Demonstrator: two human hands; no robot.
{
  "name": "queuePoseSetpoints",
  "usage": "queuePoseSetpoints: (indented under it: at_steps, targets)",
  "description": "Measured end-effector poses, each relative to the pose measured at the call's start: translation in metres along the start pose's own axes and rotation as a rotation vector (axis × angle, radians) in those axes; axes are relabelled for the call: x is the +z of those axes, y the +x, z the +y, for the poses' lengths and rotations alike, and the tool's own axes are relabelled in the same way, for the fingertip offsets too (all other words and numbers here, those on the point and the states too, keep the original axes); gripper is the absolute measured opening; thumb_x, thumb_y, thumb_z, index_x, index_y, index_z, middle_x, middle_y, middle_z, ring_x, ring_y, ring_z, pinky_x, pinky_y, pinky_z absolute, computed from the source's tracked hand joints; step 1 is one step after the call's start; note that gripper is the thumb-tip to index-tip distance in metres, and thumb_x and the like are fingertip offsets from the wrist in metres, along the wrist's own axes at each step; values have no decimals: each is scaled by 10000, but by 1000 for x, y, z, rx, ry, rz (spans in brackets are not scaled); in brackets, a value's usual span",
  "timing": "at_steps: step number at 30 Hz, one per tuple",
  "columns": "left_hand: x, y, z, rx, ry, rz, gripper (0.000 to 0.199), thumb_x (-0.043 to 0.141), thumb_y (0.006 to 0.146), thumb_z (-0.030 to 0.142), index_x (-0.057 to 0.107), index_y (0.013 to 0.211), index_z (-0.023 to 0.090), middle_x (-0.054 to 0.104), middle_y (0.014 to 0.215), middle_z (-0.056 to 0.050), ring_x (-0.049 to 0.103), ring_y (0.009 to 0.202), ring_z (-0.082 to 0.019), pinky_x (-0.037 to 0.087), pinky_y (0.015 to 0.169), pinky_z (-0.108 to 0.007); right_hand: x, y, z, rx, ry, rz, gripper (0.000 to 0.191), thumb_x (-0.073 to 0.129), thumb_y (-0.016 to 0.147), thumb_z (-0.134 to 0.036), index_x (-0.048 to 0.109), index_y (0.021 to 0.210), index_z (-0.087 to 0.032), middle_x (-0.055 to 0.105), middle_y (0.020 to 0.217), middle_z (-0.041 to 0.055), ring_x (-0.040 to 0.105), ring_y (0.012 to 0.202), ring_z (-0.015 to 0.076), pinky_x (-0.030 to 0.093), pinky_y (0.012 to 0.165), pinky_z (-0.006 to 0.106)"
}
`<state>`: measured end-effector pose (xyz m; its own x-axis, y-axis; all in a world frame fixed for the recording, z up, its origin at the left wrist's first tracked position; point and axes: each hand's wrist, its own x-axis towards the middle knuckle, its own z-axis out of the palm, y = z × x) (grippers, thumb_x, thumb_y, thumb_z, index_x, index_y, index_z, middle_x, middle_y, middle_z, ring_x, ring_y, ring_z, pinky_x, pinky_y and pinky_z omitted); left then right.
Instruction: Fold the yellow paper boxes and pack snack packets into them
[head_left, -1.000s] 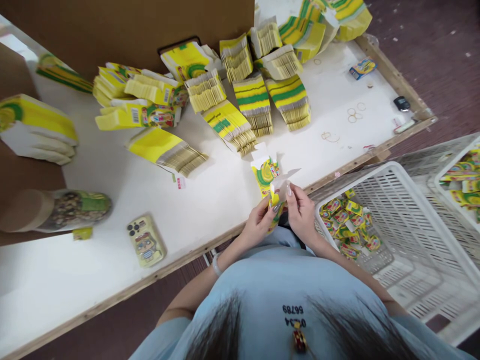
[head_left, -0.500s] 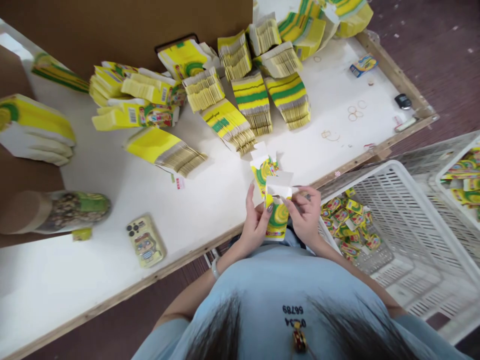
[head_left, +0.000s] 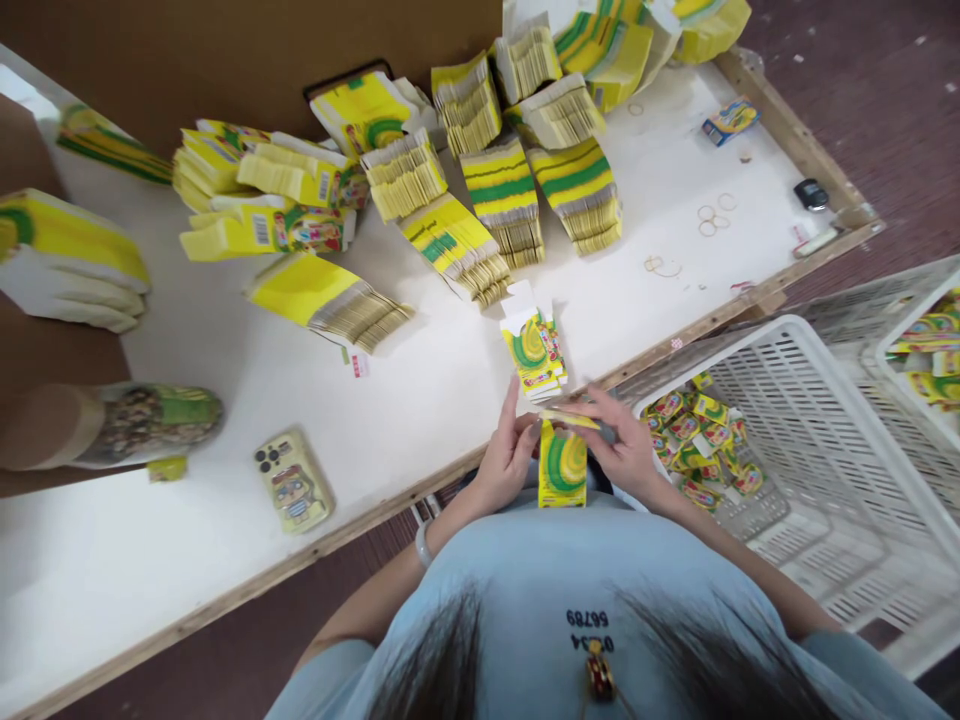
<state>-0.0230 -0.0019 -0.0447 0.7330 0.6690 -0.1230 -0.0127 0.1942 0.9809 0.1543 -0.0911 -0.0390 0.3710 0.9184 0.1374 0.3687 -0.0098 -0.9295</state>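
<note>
A small yellow and green carton point(head_left: 562, 468) is held upright between both hands just off the table's front edge, close to the blue shirt. My left hand point(head_left: 508, 455) grips its left side, thumb on the carton and index finger stretched out. My right hand point(head_left: 619, 440) has its fingers around the right side and the top flap, which is folded over. Just beyond the hands, a few similar cartons point(head_left: 534, 350) with raised white flaps lie on the table point(head_left: 420, 420).
Bundles of flat yellow cartons point(head_left: 499, 190) line the table's back. A phone point(head_left: 294, 482) and a jar point(head_left: 157, 420) are at the left. Rubber bands point(head_left: 712, 215) and a blue box point(head_left: 730, 122) lie at the right. A white crate point(head_left: 840, 430) holding filled-looking cartons stands beside the table.
The carton's raised white flap has been folded down, and the carton has moved slightly toward my body. Both hands have shifted a little down, uncovering the cartons on the table.
</note>
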Motion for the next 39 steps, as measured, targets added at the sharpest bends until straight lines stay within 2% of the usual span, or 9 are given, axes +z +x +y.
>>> queuePoseSetpoints:
  at_steps: [2, 4, 7, 10, 12, 16, 29, 35, 39]
  targets:
    - [-2, 1, 2, -25, 62, -43, 599, 397, 1041, 585, 552, 1472, 199, 766, 1130, -120, 694, 807, -182, 573, 706, -289, -9, 0, 1, -117, 13, -159, 376, 748, 863, -563, 769, 1089, -263, 790, 1121, 102, 752, 1060, 265, 622, 946, 437]
    - [-5, 2, 6, -26, 135, -41, 568, 428, 1028, 584, 701, 1309, 174, 759, 1214, -136, 720, 936, -228, 598, 818, -329, -14, 0, -1, -99, 54, -240, 437, 779, 834, -562, 753, 1139, -252, 770, 1201, 126, 743, 1110, 278, 624, 949, 444]
    - [-7, 3, 11, -27, 215, -4, 527, 507, 1012, 534, 691, 1334, 160, 782, 1149, -128, 734, 978, -229, 588, 943, -369, -13, 1, -10, 160, 197, -290, 408, 727, 901, -404, 649, 1263, -235, 757, 1201, 125, 762, 1029, 235, 647, 833, 383]
    - [-6, 4, 12, -61, 258, -32, 553, 501, 1023, 481, 593, 1450, 142, 802, 1008, -105, 735, 812, -190, 611, 830, -340, -11, 5, -18, 337, 365, -401, 371, 705, 881, -286, 598, 1231, -224, 767, 1072, 70, 762, 880, 181, 635, 741, 309]
    - [-5, 5, 12, -39, 264, -32, 520, 504, 1024, 461, 623, 1419, 145, 801, 1080, -121, 750, 884, -200, 611, 859, -340, -13, 8, -22, 377, 375, -439, 356, 702, 854, -239, 596, 1194, -220, 748, 1001, 34, 735, 800, 153, 611, 689, 266]
    - [-2, 8, 11, 24, 267, -23, 457, 504, 1025, 437, 683, 1348, 167, 741, 1311, -144, 722, 1162, -233, 573, 1018, -368, -18, 11, -27, 410, 302, -431, 430, 688, 827, -190, 578, 1241, -226, 700, 916, -12, 675, 674, 117, 565, 603, 221]
    - [0, 9, 6, 32, 309, -40, 457, 508, 1028, 427, 652, 1390, 188, 730, 1340, -133, 722, 1176, -236, 585, 1006, -375, -24, 6, -21, 450, 417, -420, 411, 708, 862, -241, 583, 1253, -233, 711, 1078, 33, 720, 812, 140, 624, 703, 269]
    - [-3, 4, 9, 27, 327, -72, 472, 447, 1044, 404, 602, 1444, 205, 701, 1387, -113, 682, 1241, -252, 538, 1084, -395, -34, 10, -16, 474, 562, -604, 535, 718, 910, -396, 593, 1404, -233, 773, 1142, 73, 757, 905, 172, 648, 798, 338]
    - [-13, 19, 11, -52, 476, 6, 506, 377, 1058, 475, 582, 1426, 195, 779, 1057, -95, 738, 910, -222, 573, 902, -361, -43, 5, -4, 477, 459, -323, 368, 666, 932, -499, 720, 1182, -234, 801, 1028, 58, 748, 803, 174, 627, 651, 294]
